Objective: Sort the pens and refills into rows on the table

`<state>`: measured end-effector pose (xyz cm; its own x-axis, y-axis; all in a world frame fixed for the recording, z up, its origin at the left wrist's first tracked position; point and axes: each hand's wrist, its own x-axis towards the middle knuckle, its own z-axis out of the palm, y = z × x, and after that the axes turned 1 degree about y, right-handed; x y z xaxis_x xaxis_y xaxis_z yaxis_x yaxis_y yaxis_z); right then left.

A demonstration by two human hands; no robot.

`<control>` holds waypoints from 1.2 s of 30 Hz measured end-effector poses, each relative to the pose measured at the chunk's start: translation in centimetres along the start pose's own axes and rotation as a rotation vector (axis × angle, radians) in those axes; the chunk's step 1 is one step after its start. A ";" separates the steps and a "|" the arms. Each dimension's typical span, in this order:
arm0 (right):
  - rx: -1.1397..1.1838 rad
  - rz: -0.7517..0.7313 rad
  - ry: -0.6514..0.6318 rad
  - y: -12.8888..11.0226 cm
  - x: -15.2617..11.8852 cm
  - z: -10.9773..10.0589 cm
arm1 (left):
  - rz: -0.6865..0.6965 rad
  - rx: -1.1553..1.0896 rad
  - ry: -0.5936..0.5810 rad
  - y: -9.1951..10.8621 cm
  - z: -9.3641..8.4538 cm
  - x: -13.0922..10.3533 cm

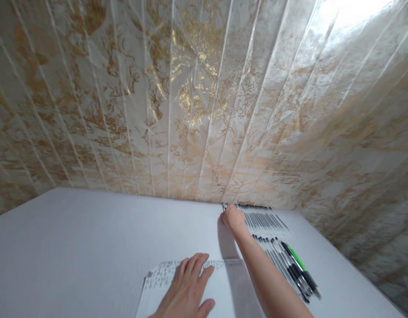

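My left hand [191,282] lies with fingers spread on a white sheet of paper [220,287] that carries rows of handwriting near its top. My right hand [233,217] reaches to the far edge of the white table, its fingers curled closed at the left end of a row of small dark pieces [255,206]. What its fingertips pinch is too hidden to make out. Just right of that hand, a row of thin dark pen refills [265,221] lies side by side. Nearer to me, beside my right forearm, is a row of pens [290,260], one with a green barrel [296,256].
The white table [91,238] extends to the left and meets a wall of shiny, gold-patterned sheeting [190,101] at its far edge. Similar sheeting [372,176] stands along the right side.
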<state>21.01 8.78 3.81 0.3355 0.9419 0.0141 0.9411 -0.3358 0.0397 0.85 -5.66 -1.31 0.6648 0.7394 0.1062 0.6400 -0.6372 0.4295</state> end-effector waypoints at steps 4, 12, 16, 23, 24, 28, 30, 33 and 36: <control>0.007 -0.009 0.020 -0.4 0.1 0.2 | 0.002 0.006 0.002 0.3 -0.1 -0.1; 0.015 -0.017 0.003 -0.4 -0.3 0.8 | -0.005 0.000 -0.013 0.3 -0.3 -0.1; 0.013 -0.047 0.007 -0.6 -1.4 0.8 | -0.003 0.004 -0.002 0.3 -0.3 -0.1; 0.063 -0.154 -0.004 -2.9 -7.0 0.6 | -0.008 -0.052 0.055 -0.7 1.1 0.1; 0.073 -0.174 -0.009 -3.4 -8.0 0.6 | -0.028 -0.063 0.070 -0.9 1.7 0.3; 0.122 -0.239 -0.041 -4.2 -10.5 0.4 | -0.092 -0.093 0.213 -2.0 3.6 0.8; 0.145 -0.252 -0.048 -3.6 -10.1 0.1 | -0.093 -0.107 0.281 -2.3 3.6 0.8; 0.149 -0.211 -0.026 -1.5 -8.1 -0.7 | -0.117 -0.109 0.325 -2.5 2.0 0.8; 0.144 -0.154 -0.008 1.2 -6.1 -0.9 | -0.161 -0.049 0.307 -2.8 -0.2 1.5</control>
<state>20.08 2.63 4.70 0.1873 0.9823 0.0105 0.9773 -0.1853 -0.1024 -0.03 -2.71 -2.16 0.4052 0.8652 0.2953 0.7031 -0.5014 0.5043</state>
